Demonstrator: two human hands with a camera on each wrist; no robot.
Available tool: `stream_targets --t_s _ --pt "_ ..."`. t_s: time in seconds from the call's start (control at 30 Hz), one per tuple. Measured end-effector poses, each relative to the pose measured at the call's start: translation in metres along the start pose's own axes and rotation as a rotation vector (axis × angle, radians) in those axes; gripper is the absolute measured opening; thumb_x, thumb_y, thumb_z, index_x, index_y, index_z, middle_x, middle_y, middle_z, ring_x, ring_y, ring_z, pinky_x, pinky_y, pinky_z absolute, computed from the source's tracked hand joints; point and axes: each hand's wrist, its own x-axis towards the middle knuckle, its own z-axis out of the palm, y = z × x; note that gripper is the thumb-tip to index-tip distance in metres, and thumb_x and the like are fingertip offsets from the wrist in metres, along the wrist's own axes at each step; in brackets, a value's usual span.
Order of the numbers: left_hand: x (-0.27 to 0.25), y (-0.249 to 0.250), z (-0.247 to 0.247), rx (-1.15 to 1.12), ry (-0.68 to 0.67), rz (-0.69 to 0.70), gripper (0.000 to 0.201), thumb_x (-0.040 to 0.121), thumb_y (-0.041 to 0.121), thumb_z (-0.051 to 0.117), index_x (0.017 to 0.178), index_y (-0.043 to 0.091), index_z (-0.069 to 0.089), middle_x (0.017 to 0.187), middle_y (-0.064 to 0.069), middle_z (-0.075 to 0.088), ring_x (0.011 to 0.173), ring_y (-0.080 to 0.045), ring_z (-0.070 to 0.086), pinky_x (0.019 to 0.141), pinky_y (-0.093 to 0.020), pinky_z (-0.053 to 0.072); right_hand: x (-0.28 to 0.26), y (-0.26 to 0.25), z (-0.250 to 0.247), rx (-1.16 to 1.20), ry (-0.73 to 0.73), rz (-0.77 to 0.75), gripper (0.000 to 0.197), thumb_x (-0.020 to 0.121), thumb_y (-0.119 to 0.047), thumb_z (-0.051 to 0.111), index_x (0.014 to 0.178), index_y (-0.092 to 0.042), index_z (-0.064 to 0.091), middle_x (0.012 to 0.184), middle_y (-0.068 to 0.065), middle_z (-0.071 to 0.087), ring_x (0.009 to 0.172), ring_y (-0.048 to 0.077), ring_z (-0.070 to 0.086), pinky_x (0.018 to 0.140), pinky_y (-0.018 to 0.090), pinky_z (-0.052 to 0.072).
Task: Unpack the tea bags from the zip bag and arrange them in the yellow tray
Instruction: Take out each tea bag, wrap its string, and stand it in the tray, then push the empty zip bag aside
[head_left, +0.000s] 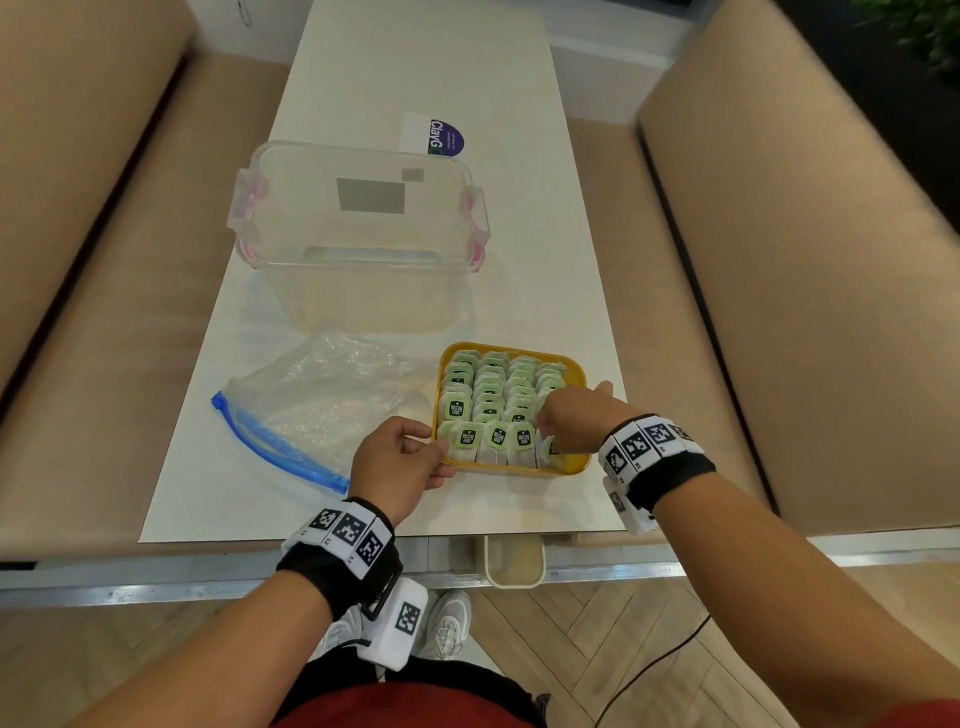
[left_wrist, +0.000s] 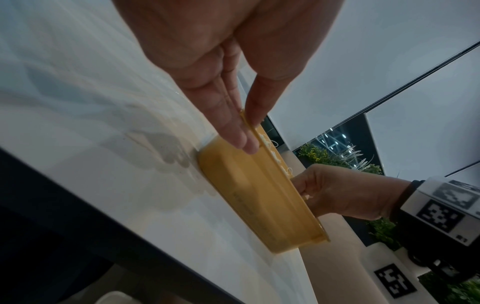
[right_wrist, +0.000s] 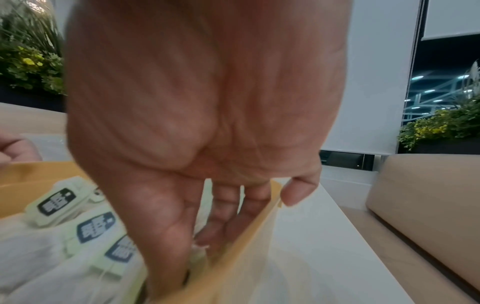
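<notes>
On the near part of the white table (head_left: 519, 208) sits the yellow tray (head_left: 582, 374), a shallow square plastic dish with rounded corners and a thin flared rim. It is packed with tea bags (head_left: 488, 395): white paper sachets standing on edge, each topped by a pale green tag printed with a dark badge. They run in four columns; the front row shows four bags, the fourth partly hidden, and the rows behind overlap too tightly to count. One zip bag (head_left: 322, 405), clear and crumpled with a blue seal strip, lies flat just left of the tray, and nothing can be seen inside it. One clear lidded box (head_left: 358, 234) with pink clips stands behind both.

The left hand (head_left: 400, 462) pinches the tray's near-left corner, thumb on the rim and straight fingers (left_wrist: 233, 131) against the outer wall. The right hand (head_left: 576, 421) reaches into the near-right corner, fingers (right_wrist: 233, 216) extended downward among the bags beside the wall; whether they pinch a bag cannot be told.
</notes>
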Motion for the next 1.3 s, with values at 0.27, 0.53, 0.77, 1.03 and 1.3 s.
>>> stream_targets --t_s 0.27,0.53,0.77,1.03,1.3 --pt "-0.002 0.002 -0.001 0.016 0.003 -0.001 0.019 0.089 0.008 0.074 0.101 0.006 0.059 0.087 -0.024 0.07 0.068 -0.028 0.075 0.066 -0.04 0.063 -0.008 -0.003 0.001 0.02 0.121 0.025 0.02 0.08 -0.005 0.054 0.087 -0.023 0.049 0.081 -0.005 0.055 0.082 0.021 0.049 0.095 0.051 0.027" --pt "-0.024 0.014 -0.043 0.038 0.08 0.097 0.006 0.095 0.017 0.066 0.093 0.012 0.064 0.083 -0.019 0.068 0.06 -0.031 0.071 0.055 -0.035 0.053 -0.025 -0.026 -0.017 0.135 0.417 -0.005 0.028 0.082 -0.026 0.066 0.106 -0.028 0.053 0.106 -0.006 0.052 0.105 0.02 0.048 0.089 0.044 0.034" --pt "-0.008 0.007 -0.139 0.146 0.561 0.225 0.009 0.091 0.017 0.068 0.091 0.025 0.064 0.106 0.001 0.065 0.093 -0.025 0.062 0.082 -0.036 0.045 -0.04 -0.158 0.005 0.29 0.483 -0.499 0.049 0.079 -0.025 0.072 0.123 -0.014 0.052 0.128 0.008 0.043 0.111 0.028 0.048 0.085 0.04 0.049" --pt "0.013 -0.002 -0.174 0.278 0.538 0.112 0.029 0.096 0.017 0.059 0.122 0.028 0.059 0.14 0.002 0.044 0.115 -0.022 0.055 0.094 -0.03 0.038 0.027 -0.238 0.045 0.214 0.241 -0.37 0.104 0.081 -0.047 0.071 0.154 -0.022 0.001 0.155 0.007 0.021 0.145 0.035 0.013 0.106 0.065 0.025" --pt "-0.008 0.001 -0.193 0.242 0.278 0.078 0.044 0.096 0.037 0.065 0.138 0.036 0.055 0.142 0.007 0.048 0.12 -0.012 0.051 0.101 -0.029 0.035 0.009 -0.231 0.05 0.49 0.244 -0.517 0.066 0.089 -0.012 0.055 0.151 -0.013 0.031 0.135 0.012 0.05 0.123 0.031 0.047 0.104 0.036 0.04"
